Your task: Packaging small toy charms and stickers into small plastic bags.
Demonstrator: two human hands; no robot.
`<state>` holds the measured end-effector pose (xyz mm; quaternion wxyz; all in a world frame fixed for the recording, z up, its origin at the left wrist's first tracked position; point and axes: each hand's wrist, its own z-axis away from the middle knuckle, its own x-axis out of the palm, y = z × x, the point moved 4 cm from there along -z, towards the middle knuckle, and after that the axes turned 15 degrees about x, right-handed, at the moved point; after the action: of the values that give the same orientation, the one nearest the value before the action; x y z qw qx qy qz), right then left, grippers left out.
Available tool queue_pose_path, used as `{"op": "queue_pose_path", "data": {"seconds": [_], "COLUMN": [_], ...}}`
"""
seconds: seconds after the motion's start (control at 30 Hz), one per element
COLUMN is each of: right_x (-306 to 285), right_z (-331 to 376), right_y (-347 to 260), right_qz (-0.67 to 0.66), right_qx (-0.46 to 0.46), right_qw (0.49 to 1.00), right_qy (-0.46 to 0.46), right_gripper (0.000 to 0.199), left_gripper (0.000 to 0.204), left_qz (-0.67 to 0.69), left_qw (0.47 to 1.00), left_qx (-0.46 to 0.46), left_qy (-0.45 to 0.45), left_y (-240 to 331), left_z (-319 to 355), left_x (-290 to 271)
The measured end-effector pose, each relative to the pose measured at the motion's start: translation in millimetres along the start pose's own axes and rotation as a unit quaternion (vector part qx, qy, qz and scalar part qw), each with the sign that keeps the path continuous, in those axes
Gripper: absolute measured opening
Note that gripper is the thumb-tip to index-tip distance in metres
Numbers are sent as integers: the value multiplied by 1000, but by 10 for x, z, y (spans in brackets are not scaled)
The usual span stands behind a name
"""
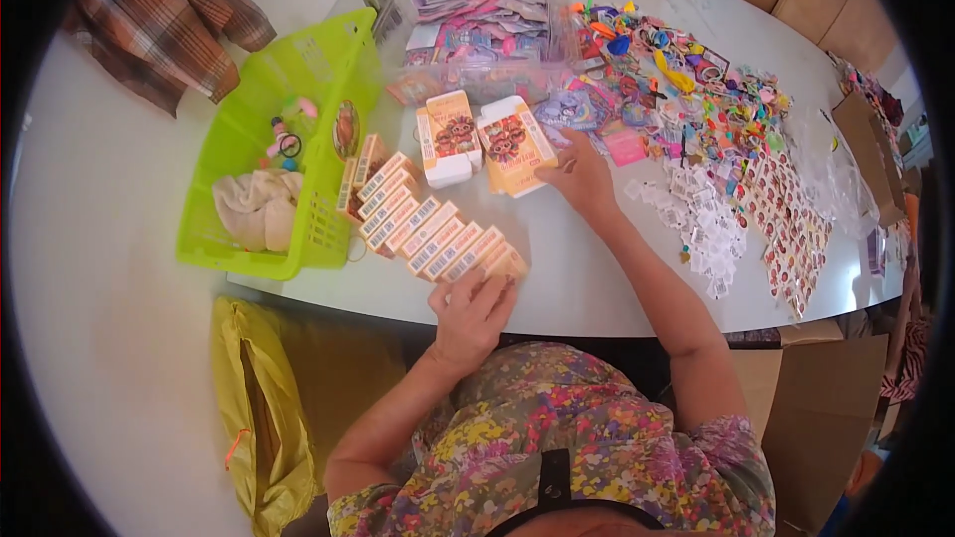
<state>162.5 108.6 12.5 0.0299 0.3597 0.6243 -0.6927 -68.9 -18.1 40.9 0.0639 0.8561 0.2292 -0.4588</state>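
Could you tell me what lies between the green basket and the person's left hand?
In the head view, a row of small orange boxes runs from the green basket to the left hand.

The left hand (473,310) covers the near end of the box row (428,229); the toy heap (686,89) at two o'clock blurs together.

Short-sleeved floral top in yellow, pink, purple and green, with a black strap at the chest; bare forearms.
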Motion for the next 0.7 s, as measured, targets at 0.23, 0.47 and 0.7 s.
{"op": "queue_pose_path", "data": {"seconds": [0.23, 0.47, 0.7], "right_x": [64, 68, 43], "right_z": [-102, -59, 212], "right_y": [132, 100, -487], "right_qz": [-207, -159, -77], "right_qx": [89, 144, -300], "right_qw": [967, 971, 950], "right_qy": [-120, -108, -31], "right_gripper": [43, 31, 20], "left_gripper": [28, 29, 25], "left_qz": [64, 245, 267], "left_qw": [996, 951, 958], "left_qx": [16, -8, 12], "left_qy": [66, 189, 109], "left_y": [102, 126, 358], "left_z": [-65, -547, -244], "left_x": [-190, -443, -446]}}
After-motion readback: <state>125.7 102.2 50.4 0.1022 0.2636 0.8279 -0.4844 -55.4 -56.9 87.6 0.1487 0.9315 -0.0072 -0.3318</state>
